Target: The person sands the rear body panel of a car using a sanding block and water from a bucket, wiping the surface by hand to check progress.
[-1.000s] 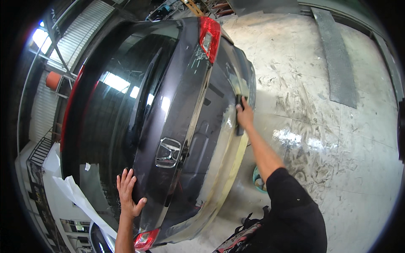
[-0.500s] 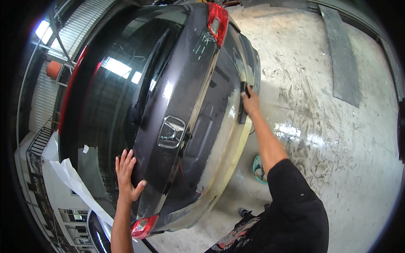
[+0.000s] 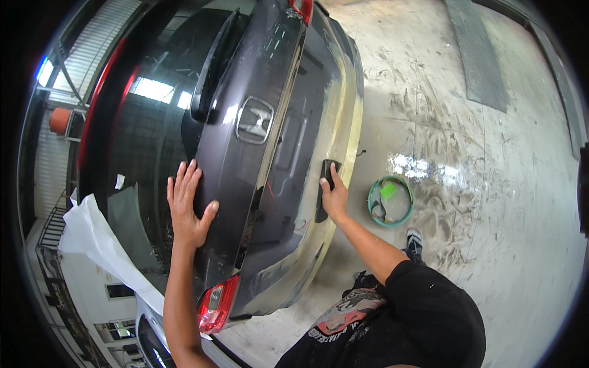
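Note:
My right hand (image 3: 334, 199) grips a long black sanding block (image 3: 321, 212), pressed flat on the rear bumper (image 3: 336, 138) of a dark grey car. Pale yellowish filler or bare sanded patches run along that bumper. On the tailgate (image 3: 236, 144), near the lower edge of the rear window (image 3: 147, 129), my left hand (image 3: 189, 211) rests flat with fingers stretched and thumb apart. It holds nothing. A chrome emblem (image 3: 254, 120) sits beyond it, and a red tail light (image 3: 219, 303) is nearer me. The sanding block's underside is hidden.
A green-rimmed bucket (image 3: 391, 225) with murky water and a bright green piece stands on the smudged, wet floor (image 3: 442, 202), near my shoe (image 3: 415, 240). White masking sheet (image 3: 101, 236) hangs by the window. A grey mat (image 3: 475, 61) lies farther right.
My right hand has drawn the sanding block along the bumper toward me. My left hand stays flat on the car. The view has shifted, bringing the bucket fully into sight.

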`<state>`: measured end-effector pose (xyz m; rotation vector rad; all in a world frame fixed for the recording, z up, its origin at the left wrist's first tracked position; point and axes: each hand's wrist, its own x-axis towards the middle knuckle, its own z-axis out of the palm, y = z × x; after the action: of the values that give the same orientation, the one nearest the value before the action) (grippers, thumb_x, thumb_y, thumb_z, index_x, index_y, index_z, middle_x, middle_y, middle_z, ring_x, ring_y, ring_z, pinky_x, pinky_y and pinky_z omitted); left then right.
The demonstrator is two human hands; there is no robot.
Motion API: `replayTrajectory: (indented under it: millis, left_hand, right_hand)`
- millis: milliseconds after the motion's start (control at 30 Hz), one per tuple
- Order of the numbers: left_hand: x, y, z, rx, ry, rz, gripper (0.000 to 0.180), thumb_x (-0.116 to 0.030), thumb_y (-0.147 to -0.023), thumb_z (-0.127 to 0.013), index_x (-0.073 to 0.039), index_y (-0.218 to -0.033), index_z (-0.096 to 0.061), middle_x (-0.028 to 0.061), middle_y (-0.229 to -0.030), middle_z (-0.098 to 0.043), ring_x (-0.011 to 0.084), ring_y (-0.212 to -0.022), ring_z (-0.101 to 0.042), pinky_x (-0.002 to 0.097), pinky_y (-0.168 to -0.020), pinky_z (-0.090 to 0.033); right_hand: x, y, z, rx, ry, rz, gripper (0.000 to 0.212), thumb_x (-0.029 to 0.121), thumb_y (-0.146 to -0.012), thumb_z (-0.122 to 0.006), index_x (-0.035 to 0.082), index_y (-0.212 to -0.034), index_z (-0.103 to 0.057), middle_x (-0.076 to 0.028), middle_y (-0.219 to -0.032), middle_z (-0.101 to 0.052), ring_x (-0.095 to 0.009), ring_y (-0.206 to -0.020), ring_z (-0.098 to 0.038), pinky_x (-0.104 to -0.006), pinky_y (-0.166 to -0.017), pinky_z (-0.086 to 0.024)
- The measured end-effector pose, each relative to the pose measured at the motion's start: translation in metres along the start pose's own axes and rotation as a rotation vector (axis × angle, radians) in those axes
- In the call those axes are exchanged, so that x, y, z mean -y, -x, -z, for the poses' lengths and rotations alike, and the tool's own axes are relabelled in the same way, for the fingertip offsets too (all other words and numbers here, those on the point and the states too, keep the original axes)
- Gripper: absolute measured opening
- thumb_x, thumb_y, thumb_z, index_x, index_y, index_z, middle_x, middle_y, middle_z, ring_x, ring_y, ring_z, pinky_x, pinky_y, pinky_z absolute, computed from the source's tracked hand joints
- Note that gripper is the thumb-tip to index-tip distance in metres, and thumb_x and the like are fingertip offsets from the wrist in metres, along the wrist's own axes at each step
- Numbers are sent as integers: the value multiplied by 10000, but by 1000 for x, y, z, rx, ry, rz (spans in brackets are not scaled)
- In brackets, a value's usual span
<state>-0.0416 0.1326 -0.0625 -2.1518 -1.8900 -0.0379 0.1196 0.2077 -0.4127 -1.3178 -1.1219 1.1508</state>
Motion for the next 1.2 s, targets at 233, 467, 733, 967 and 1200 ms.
replayTrajectory:
  millis: [233, 467, 733, 967, 1200]
  left_hand:
    - [3, 2, -13, -100, 4, -45, 601, -378, -871, -591, -67, -1376, -495, 110, -1480, -441, 282, -1433, -303, 490, -1183, -119]
    - [10, 10, -21, -158, -30, -38, 618, -432, -879, -584, -71, -1374, -504, 104, -1480, -439, 269, -1430, -305, 480, -1189, -136]
    - [19, 15, -27, -141, -49, 18, 615, -459, -907, -559, -113, -1408, -475, 91, -1488, -433, 237, -1441, -286, 463, -1194, -122]
    - [12, 8, -25, -150, 5, 3, 644, -519, -899, -536, -101, -1389, -501, 93, -1489, -431, 243, -1438, -288, 463, -1197, -122]
    - [16, 7, -30, -166, -14, -11, 634, -513, -913, -530, -106, -1398, -487, 85, -1494, -426, 237, -1440, -285, 462, -1192, -122]
  right_hand:
    - [-4, -33, 13, 36, 10, -166, 552, 330, -925, -586, 176, -1438, -452, -248, -1208, -626, -373, -1085, -627, -389, -914, -477]
    - [-4, 100, -8, -14, -59, -95, 558, 243, -904, -615, 121, -1426, -463, -242, -1180, -631, -372, -1058, -632, -407, -910, -476]
    - [8, 206, -24, -31, 8, -23, 583, 237, -899, -638, 121, -1438, -447, -223, -1346, -553, -317, -1287, -512, -327, -1065, -376]
    - [25, 195, -15, -23, -54, -258, 553, 246, -924, -600, 96, -1433, -446, -252, -1341, -541, -331, -1256, -529, -341, -1047, -392]
    - [35, 252, -28, -38, -147, -306, 588, 167, -914, -593, 62, -1457, -393, -258, -1311, -549, -374, -1241, -517, -365, -1061, -372]
